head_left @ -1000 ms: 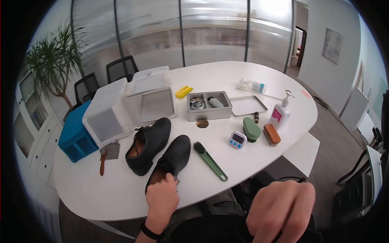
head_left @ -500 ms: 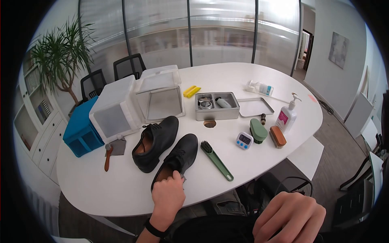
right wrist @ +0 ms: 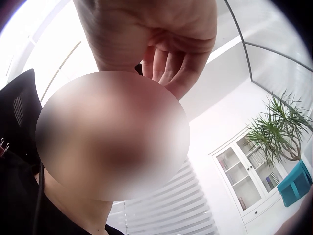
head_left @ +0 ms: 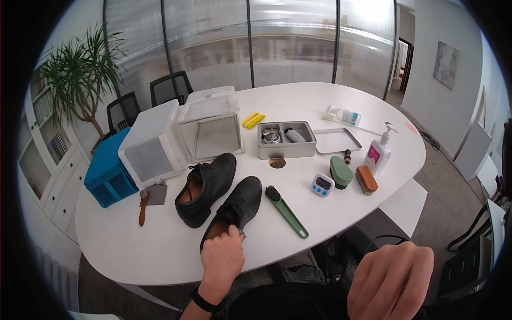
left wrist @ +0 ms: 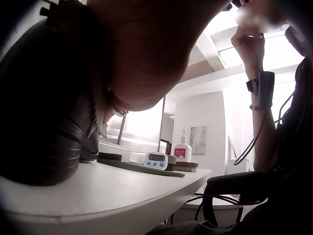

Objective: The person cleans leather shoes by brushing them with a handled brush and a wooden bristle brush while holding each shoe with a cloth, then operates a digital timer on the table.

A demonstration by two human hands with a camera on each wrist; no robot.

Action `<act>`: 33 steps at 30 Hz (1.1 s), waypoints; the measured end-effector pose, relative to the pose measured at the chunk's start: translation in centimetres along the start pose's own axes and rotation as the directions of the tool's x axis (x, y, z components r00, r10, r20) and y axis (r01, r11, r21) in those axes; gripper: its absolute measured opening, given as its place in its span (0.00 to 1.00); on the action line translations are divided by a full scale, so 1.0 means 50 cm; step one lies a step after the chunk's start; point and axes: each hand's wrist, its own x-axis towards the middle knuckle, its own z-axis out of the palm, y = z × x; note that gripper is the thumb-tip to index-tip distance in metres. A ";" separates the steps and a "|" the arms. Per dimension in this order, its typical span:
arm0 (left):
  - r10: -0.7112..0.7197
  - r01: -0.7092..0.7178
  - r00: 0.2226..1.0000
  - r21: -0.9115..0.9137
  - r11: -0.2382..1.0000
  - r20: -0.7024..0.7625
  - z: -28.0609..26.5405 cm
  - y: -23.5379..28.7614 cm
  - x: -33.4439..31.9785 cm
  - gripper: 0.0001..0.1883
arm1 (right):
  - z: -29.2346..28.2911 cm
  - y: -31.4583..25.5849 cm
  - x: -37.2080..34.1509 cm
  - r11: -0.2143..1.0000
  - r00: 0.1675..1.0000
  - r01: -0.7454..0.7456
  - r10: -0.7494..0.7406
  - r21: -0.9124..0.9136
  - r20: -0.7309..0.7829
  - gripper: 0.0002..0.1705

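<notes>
Two black lace-up shoes stand on the white table, the left one [head_left: 207,186] a little farther off than the right one [head_left: 242,202]. My left hand [head_left: 223,256] is at the near shoe's opening, fingers bent, gripping a small grey cloth [head_left: 243,236] against its side. In the left wrist view, the cloth's jagged edge [left wrist: 96,120] hangs between palm and shoe [left wrist: 39,122]. My right hand [head_left: 394,282] is raised in front of the face, its fingers curled and nothing visible in them. Its fingertips are partly hidden in the right wrist view.
A green-handled brush [head_left: 287,212] lies right of the shoes. Beyond it are a timer [head_left: 322,185], a green brush [head_left: 340,170], a wooden brush [head_left: 366,180] and a pump bottle [head_left: 377,154]. A metal tin [head_left: 286,146] and white boxes [head_left: 152,144] stand farther back.
The view has swung slightly left, shifting the tabletop rightward in the picture. My left hand stays at the near shoe. My right hand remains raised, turning slightly with its fingers curled.
</notes>
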 end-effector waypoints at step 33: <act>-0.028 0.027 0.999 0.014 1.000 0.039 0.006 0.003 0.003 0.11 | 0.058 0.070 -0.056 0.896 0.989 0.112 -0.059 0.429 -0.136 0.20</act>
